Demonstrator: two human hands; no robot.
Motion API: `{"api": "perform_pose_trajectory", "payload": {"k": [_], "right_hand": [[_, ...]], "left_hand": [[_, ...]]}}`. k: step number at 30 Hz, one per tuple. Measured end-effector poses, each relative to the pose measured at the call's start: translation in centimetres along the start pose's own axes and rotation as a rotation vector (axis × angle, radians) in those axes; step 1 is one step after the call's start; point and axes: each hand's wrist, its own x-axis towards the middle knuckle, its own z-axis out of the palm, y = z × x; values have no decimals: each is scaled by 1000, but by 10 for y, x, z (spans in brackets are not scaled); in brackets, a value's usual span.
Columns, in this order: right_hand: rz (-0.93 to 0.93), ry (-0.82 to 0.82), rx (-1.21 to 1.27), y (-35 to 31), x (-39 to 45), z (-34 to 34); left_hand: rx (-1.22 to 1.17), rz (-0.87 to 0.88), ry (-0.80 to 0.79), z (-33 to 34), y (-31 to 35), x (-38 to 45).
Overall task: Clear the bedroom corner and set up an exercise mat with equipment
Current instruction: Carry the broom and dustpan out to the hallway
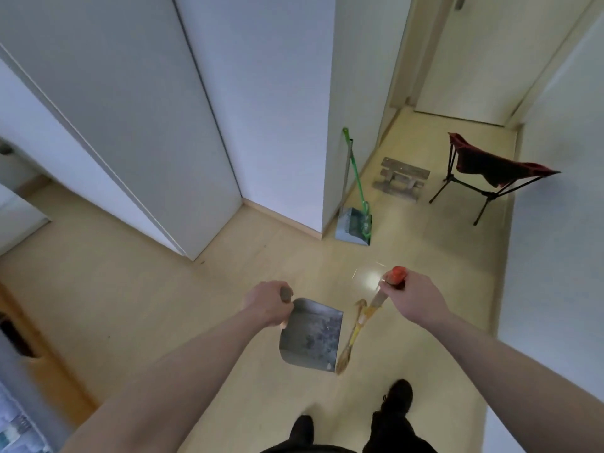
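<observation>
Dustpan (pixel 312 335), metal, is seen carrying grey dust and debris. Its handle is gripped by the left hand (pixel 269 302) with curled fingers; the small broom (pixel 354 328) is clasped at its red handle by the right hand (pixel 410 294).

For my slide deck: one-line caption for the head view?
Left hand grips a metal dustpan, right hand a small broom, walking the hallway.

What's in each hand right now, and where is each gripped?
Left hand grips the metal dustpan by its handle. Right hand grips the hand broom near its red handle end, bristles pointing down.
</observation>
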Motion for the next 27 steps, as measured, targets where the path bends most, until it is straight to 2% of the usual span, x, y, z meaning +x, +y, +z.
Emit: {"api": "perform_pose_trajectory", "payload": {"k": [6, 14, 22, 27], "right_hand": [[17, 22, -18, 50, 106, -61], [-53, -69, -121, 115, 242, -153], [-148, -123, -232, 134, 365, -207], [-111, -128, -196, 144, 432, -228]], "left_hand": [[41, 42, 5, 5, 104, 89], [-10, -42, -2, 17, 239, 188], [-24, -35, -51, 6, 325, 267], [-4, 20, -56, 3, 372, 322]]}}
